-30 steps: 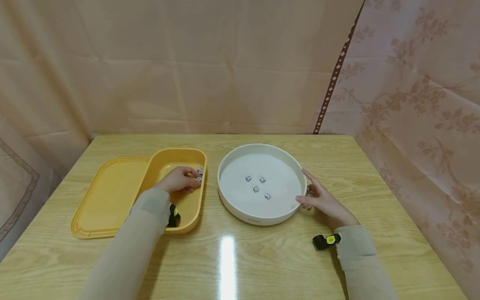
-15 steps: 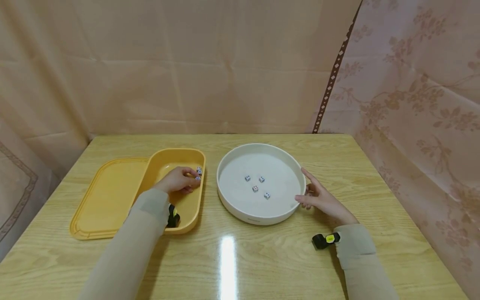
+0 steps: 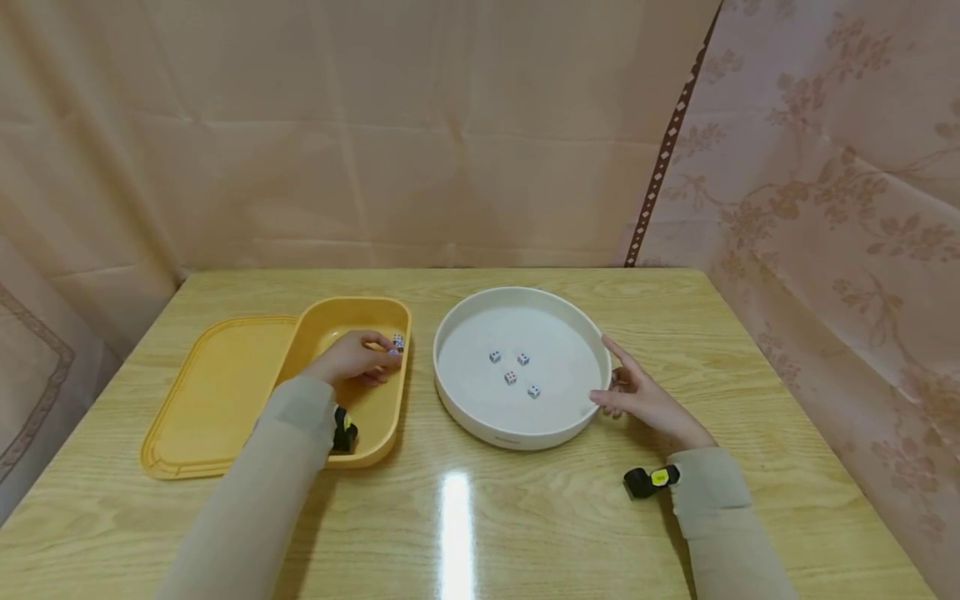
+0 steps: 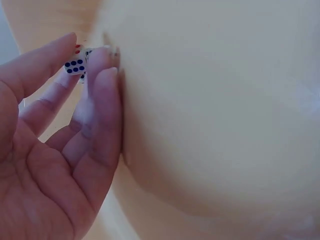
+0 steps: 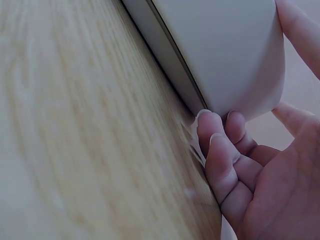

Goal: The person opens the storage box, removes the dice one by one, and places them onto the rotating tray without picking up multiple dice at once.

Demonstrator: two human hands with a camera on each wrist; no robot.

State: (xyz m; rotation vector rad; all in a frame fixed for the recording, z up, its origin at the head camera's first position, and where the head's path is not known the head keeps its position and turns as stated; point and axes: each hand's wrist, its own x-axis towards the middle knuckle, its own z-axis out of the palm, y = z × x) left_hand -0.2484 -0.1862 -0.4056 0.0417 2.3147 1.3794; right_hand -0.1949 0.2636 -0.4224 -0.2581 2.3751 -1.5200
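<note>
My left hand point(image 3: 358, 358) reaches into the yellow box point(image 3: 375, 307) at its right wall. In the left wrist view, its thumb and fingers pinch a white die point(image 4: 75, 66) with blue and red pips. Another die point(image 3: 398, 340) sits by the wall just beyond the fingertips, and the fingers partly hide what lies there. My right hand point(image 3: 648, 402) holds the right side of a round white tray point(image 3: 491, 435), thumb over the rim. Its other fingers curl against the outer wall low down, near the table, in the right wrist view. Several dice point(image 3: 511, 377) lie apart on the tray's floor.
The yellow lid point(image 3: 213, 400) lies flat left of the box, which overlaps its right edge. Everything stands on a wood-grain table point(image 3: 540, 525). A beige curtain point(image 3: 420, 150) hangs behind, and a flowered cloth point(image 3: 847, 250) on the right.
The left fingertips have shifted slightly along the box's right wall, toward the far end, and now cover more of the near die. The right hand, the tray and its dice look unchanged.
</note>
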